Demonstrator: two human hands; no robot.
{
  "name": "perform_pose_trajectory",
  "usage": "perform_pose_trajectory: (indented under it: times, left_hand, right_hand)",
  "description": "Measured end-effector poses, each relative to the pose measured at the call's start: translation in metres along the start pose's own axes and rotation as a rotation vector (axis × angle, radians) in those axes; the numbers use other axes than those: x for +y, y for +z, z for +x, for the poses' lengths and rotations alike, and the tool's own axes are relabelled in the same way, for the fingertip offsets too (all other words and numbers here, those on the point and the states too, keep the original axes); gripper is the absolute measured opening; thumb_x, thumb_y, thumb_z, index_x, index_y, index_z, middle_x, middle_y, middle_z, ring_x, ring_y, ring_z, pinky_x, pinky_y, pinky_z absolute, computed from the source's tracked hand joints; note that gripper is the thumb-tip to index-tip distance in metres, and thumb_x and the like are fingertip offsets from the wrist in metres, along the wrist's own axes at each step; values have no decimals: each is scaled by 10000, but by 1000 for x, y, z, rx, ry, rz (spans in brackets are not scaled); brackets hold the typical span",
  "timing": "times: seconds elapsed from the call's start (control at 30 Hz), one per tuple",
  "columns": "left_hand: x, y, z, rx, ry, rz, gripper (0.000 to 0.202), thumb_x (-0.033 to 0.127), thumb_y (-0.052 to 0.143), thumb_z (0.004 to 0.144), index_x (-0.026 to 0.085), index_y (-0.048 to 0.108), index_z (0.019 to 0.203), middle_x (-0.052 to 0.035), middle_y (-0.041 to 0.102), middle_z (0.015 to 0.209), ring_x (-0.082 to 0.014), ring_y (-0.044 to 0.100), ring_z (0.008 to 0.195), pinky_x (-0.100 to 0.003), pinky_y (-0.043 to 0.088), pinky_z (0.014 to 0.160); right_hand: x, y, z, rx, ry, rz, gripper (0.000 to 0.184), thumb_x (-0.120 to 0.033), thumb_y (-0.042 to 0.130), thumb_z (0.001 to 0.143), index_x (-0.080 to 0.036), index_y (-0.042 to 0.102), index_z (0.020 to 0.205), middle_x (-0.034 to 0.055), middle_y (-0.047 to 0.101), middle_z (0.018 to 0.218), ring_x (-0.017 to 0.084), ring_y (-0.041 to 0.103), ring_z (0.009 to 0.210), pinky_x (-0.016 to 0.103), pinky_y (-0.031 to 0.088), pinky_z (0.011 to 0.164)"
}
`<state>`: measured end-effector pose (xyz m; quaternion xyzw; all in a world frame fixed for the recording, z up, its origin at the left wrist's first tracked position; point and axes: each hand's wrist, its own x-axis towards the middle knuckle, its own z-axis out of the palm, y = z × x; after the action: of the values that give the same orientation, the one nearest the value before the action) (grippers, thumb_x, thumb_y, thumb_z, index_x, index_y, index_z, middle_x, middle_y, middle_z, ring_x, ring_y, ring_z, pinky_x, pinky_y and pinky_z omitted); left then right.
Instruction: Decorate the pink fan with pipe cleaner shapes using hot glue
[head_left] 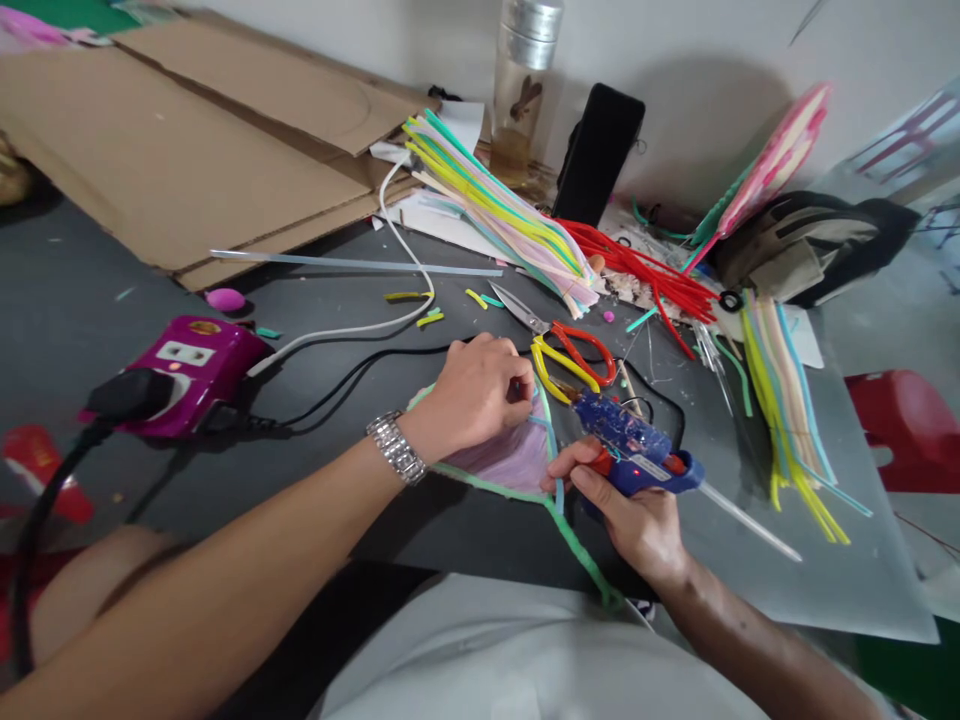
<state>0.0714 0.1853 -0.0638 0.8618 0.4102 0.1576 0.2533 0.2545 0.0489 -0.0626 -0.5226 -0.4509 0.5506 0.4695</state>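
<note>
My left hand, with a metal watch at the wrist, is curled on a pink-purple craft piece edged with green and blue pipe cleaners. Its fingers pinch the blue pipe cleaner along the piece's right edge. My right hand grips a blue hot glue gun with a clear glue stick sticking out the back; its nozzle points at the pinched spot. Scissors with yellow and red handles lie just beyond the gun.
A magenta power strip with a black plug sits at left, cables running across the dark table. Cardboard sheets, bundles of coloured pipe cleaners, a bottle, a black case and a bag line the back.
</note>
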Motion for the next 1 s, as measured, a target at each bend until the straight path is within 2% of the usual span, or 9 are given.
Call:
perform_pose_trajectory:
  times: [0.17,0.3,0.4,0.57,0.73,1.0]
  left_hand:
    - [-3,-4,2,-24,-19,-76,40,195,742,806,214,718,781,-30,713,916,-236,590,907,-383,391,825]
    - [-7,-12,-2,-10,38,-171,88,137,704,816,220,732,819,-24,728,919,-219,617,911,-372,438,876]
    - [-9,-13,-12,20,102,-110,126,133,677,842,228,757,861,-44,729,957,-235,617,956,-385,441,898]
    - [-10,-4,-24,46,166,-72,205,174,610,913,255,784,983,-64,698,1050,-247,587,1033,-395,421,889]
    - [-9,2,-26,59,158,-24,229,154,604,893,270,788,966,-51,681,1079,-262,560,1049,-421,389,878]
    - [-6,3,-26,47,148,29,249,160,570,903,273,785,963,-61,671,1075,-288,548,1056,-448,386,873]
  right_hand:
    - [2,0,0,-7,-18,21,109,-313,670,962,-241,752,959,37,775,910,200,726,835,344,592,767]
    - [-1,2,1,9,-9,35,113,-336,692,945,-239,743,921,30,771,886,196,725,795,336,588,745]
    - [-4,4,2,12,-6,50,122,-346,710,929,-229,727,900,28,767,865,191,721,764,329,586,730]
    - [-5,1,0,-50,0,-31,173,-352,664,965,-216,736,887,43,763,883,187,702,800,323,571,768]
    - [-2,-1,-2,-62,16,-36,202,-386,649,980,-220,746,922,39,762,910,175,691,811,311,554,781]
    - [-3,-2,0,-95,4,-55,176,-359,631,997,-248,765,968,23,765,929,159,677,823,294,539,791]
